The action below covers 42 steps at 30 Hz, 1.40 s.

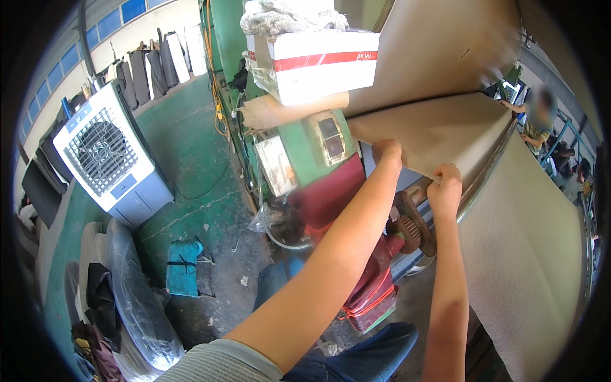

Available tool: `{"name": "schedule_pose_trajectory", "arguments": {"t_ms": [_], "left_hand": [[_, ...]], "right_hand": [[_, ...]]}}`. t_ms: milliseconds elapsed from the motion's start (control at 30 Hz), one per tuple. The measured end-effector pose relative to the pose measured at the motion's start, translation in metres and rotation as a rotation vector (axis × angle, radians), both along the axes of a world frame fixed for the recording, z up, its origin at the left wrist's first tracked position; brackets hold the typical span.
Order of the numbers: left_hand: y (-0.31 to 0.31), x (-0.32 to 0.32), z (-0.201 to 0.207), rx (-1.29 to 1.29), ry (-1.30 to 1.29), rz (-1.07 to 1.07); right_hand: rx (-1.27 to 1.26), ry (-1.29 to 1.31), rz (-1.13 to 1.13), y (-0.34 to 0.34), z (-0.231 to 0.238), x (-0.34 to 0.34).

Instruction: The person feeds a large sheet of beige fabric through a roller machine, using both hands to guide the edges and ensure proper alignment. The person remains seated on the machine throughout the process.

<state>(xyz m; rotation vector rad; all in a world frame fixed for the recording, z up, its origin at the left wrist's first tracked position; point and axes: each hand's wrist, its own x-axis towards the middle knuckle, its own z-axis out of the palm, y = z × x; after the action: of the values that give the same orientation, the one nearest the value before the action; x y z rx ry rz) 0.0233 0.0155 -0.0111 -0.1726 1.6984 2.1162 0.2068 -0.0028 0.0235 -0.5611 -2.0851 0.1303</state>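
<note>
A wide beige fabric sheet (445, 130) spreads across the machine ahead of me, its near edge sagging toward my body. My left hand (387, 151) is closed at the sheet's left edge, beside the green machine housing; its fingertips are mostly hidden. Farther right, my right hand (447, 184) pinches the same near edge, thumb and fingers pressed together. Just below the right hand are a toothed gear (407, 234) and the end of a roller. More of the light material (522, 254) hangs down at the right.
A green control box with switches (332, 141) stands left of the sheet, under a white carton (324, 63) topped with cloth. An air cooler (108, 149) and plastic-wrapped rolls (137, 293) stand at the left. A small teal-covered stool (184, 267) is on the floor. Another person (538, 121) works at the far right.
</note>
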Motion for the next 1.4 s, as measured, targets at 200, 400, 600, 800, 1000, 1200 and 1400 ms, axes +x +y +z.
{"name": "schedule_pose_trajectory", "arguments": {"t_ms": [200,400,600,800,1000,1200,1400], "left_hand": [[-0.005,0.009,0.005,0.161,-0.045,-0.05],[0.003,0.001,-0.004,0.062,0.004,0.067],[0.0,-0.02,-0.015,0.163,-0.021,-0.114],[-0.024,0.029,0.031,-0.248,0.083,0.002],[-0.014,-0.025,-0.007,-0.082,0.116,-0.135],[-0.018,0.02,0.02,-0.151,0.055,-0.057],[-0.03,0.02,0.023,-0.124,0.119,-0.17]], "right_hand": [[0.038,0.057,-0.196,-0.002,-0.001,0.002],[-0.015,-0.023,-0.061,-0.003,0.001,0.0],[0.009,0.029,-0.091,-0.012,0.0,-0.016],[-0.045,-0.039,-0.123,0.009,-0.003,0.01],[0.045,0.011,0.176,-0.027,0.003,-0.032],[-0.023,0.007,-0.166,0.006,-0.007,0.002],[0.015,-0.011,-0.014,-0.003,-0.004,-0.01]]}}
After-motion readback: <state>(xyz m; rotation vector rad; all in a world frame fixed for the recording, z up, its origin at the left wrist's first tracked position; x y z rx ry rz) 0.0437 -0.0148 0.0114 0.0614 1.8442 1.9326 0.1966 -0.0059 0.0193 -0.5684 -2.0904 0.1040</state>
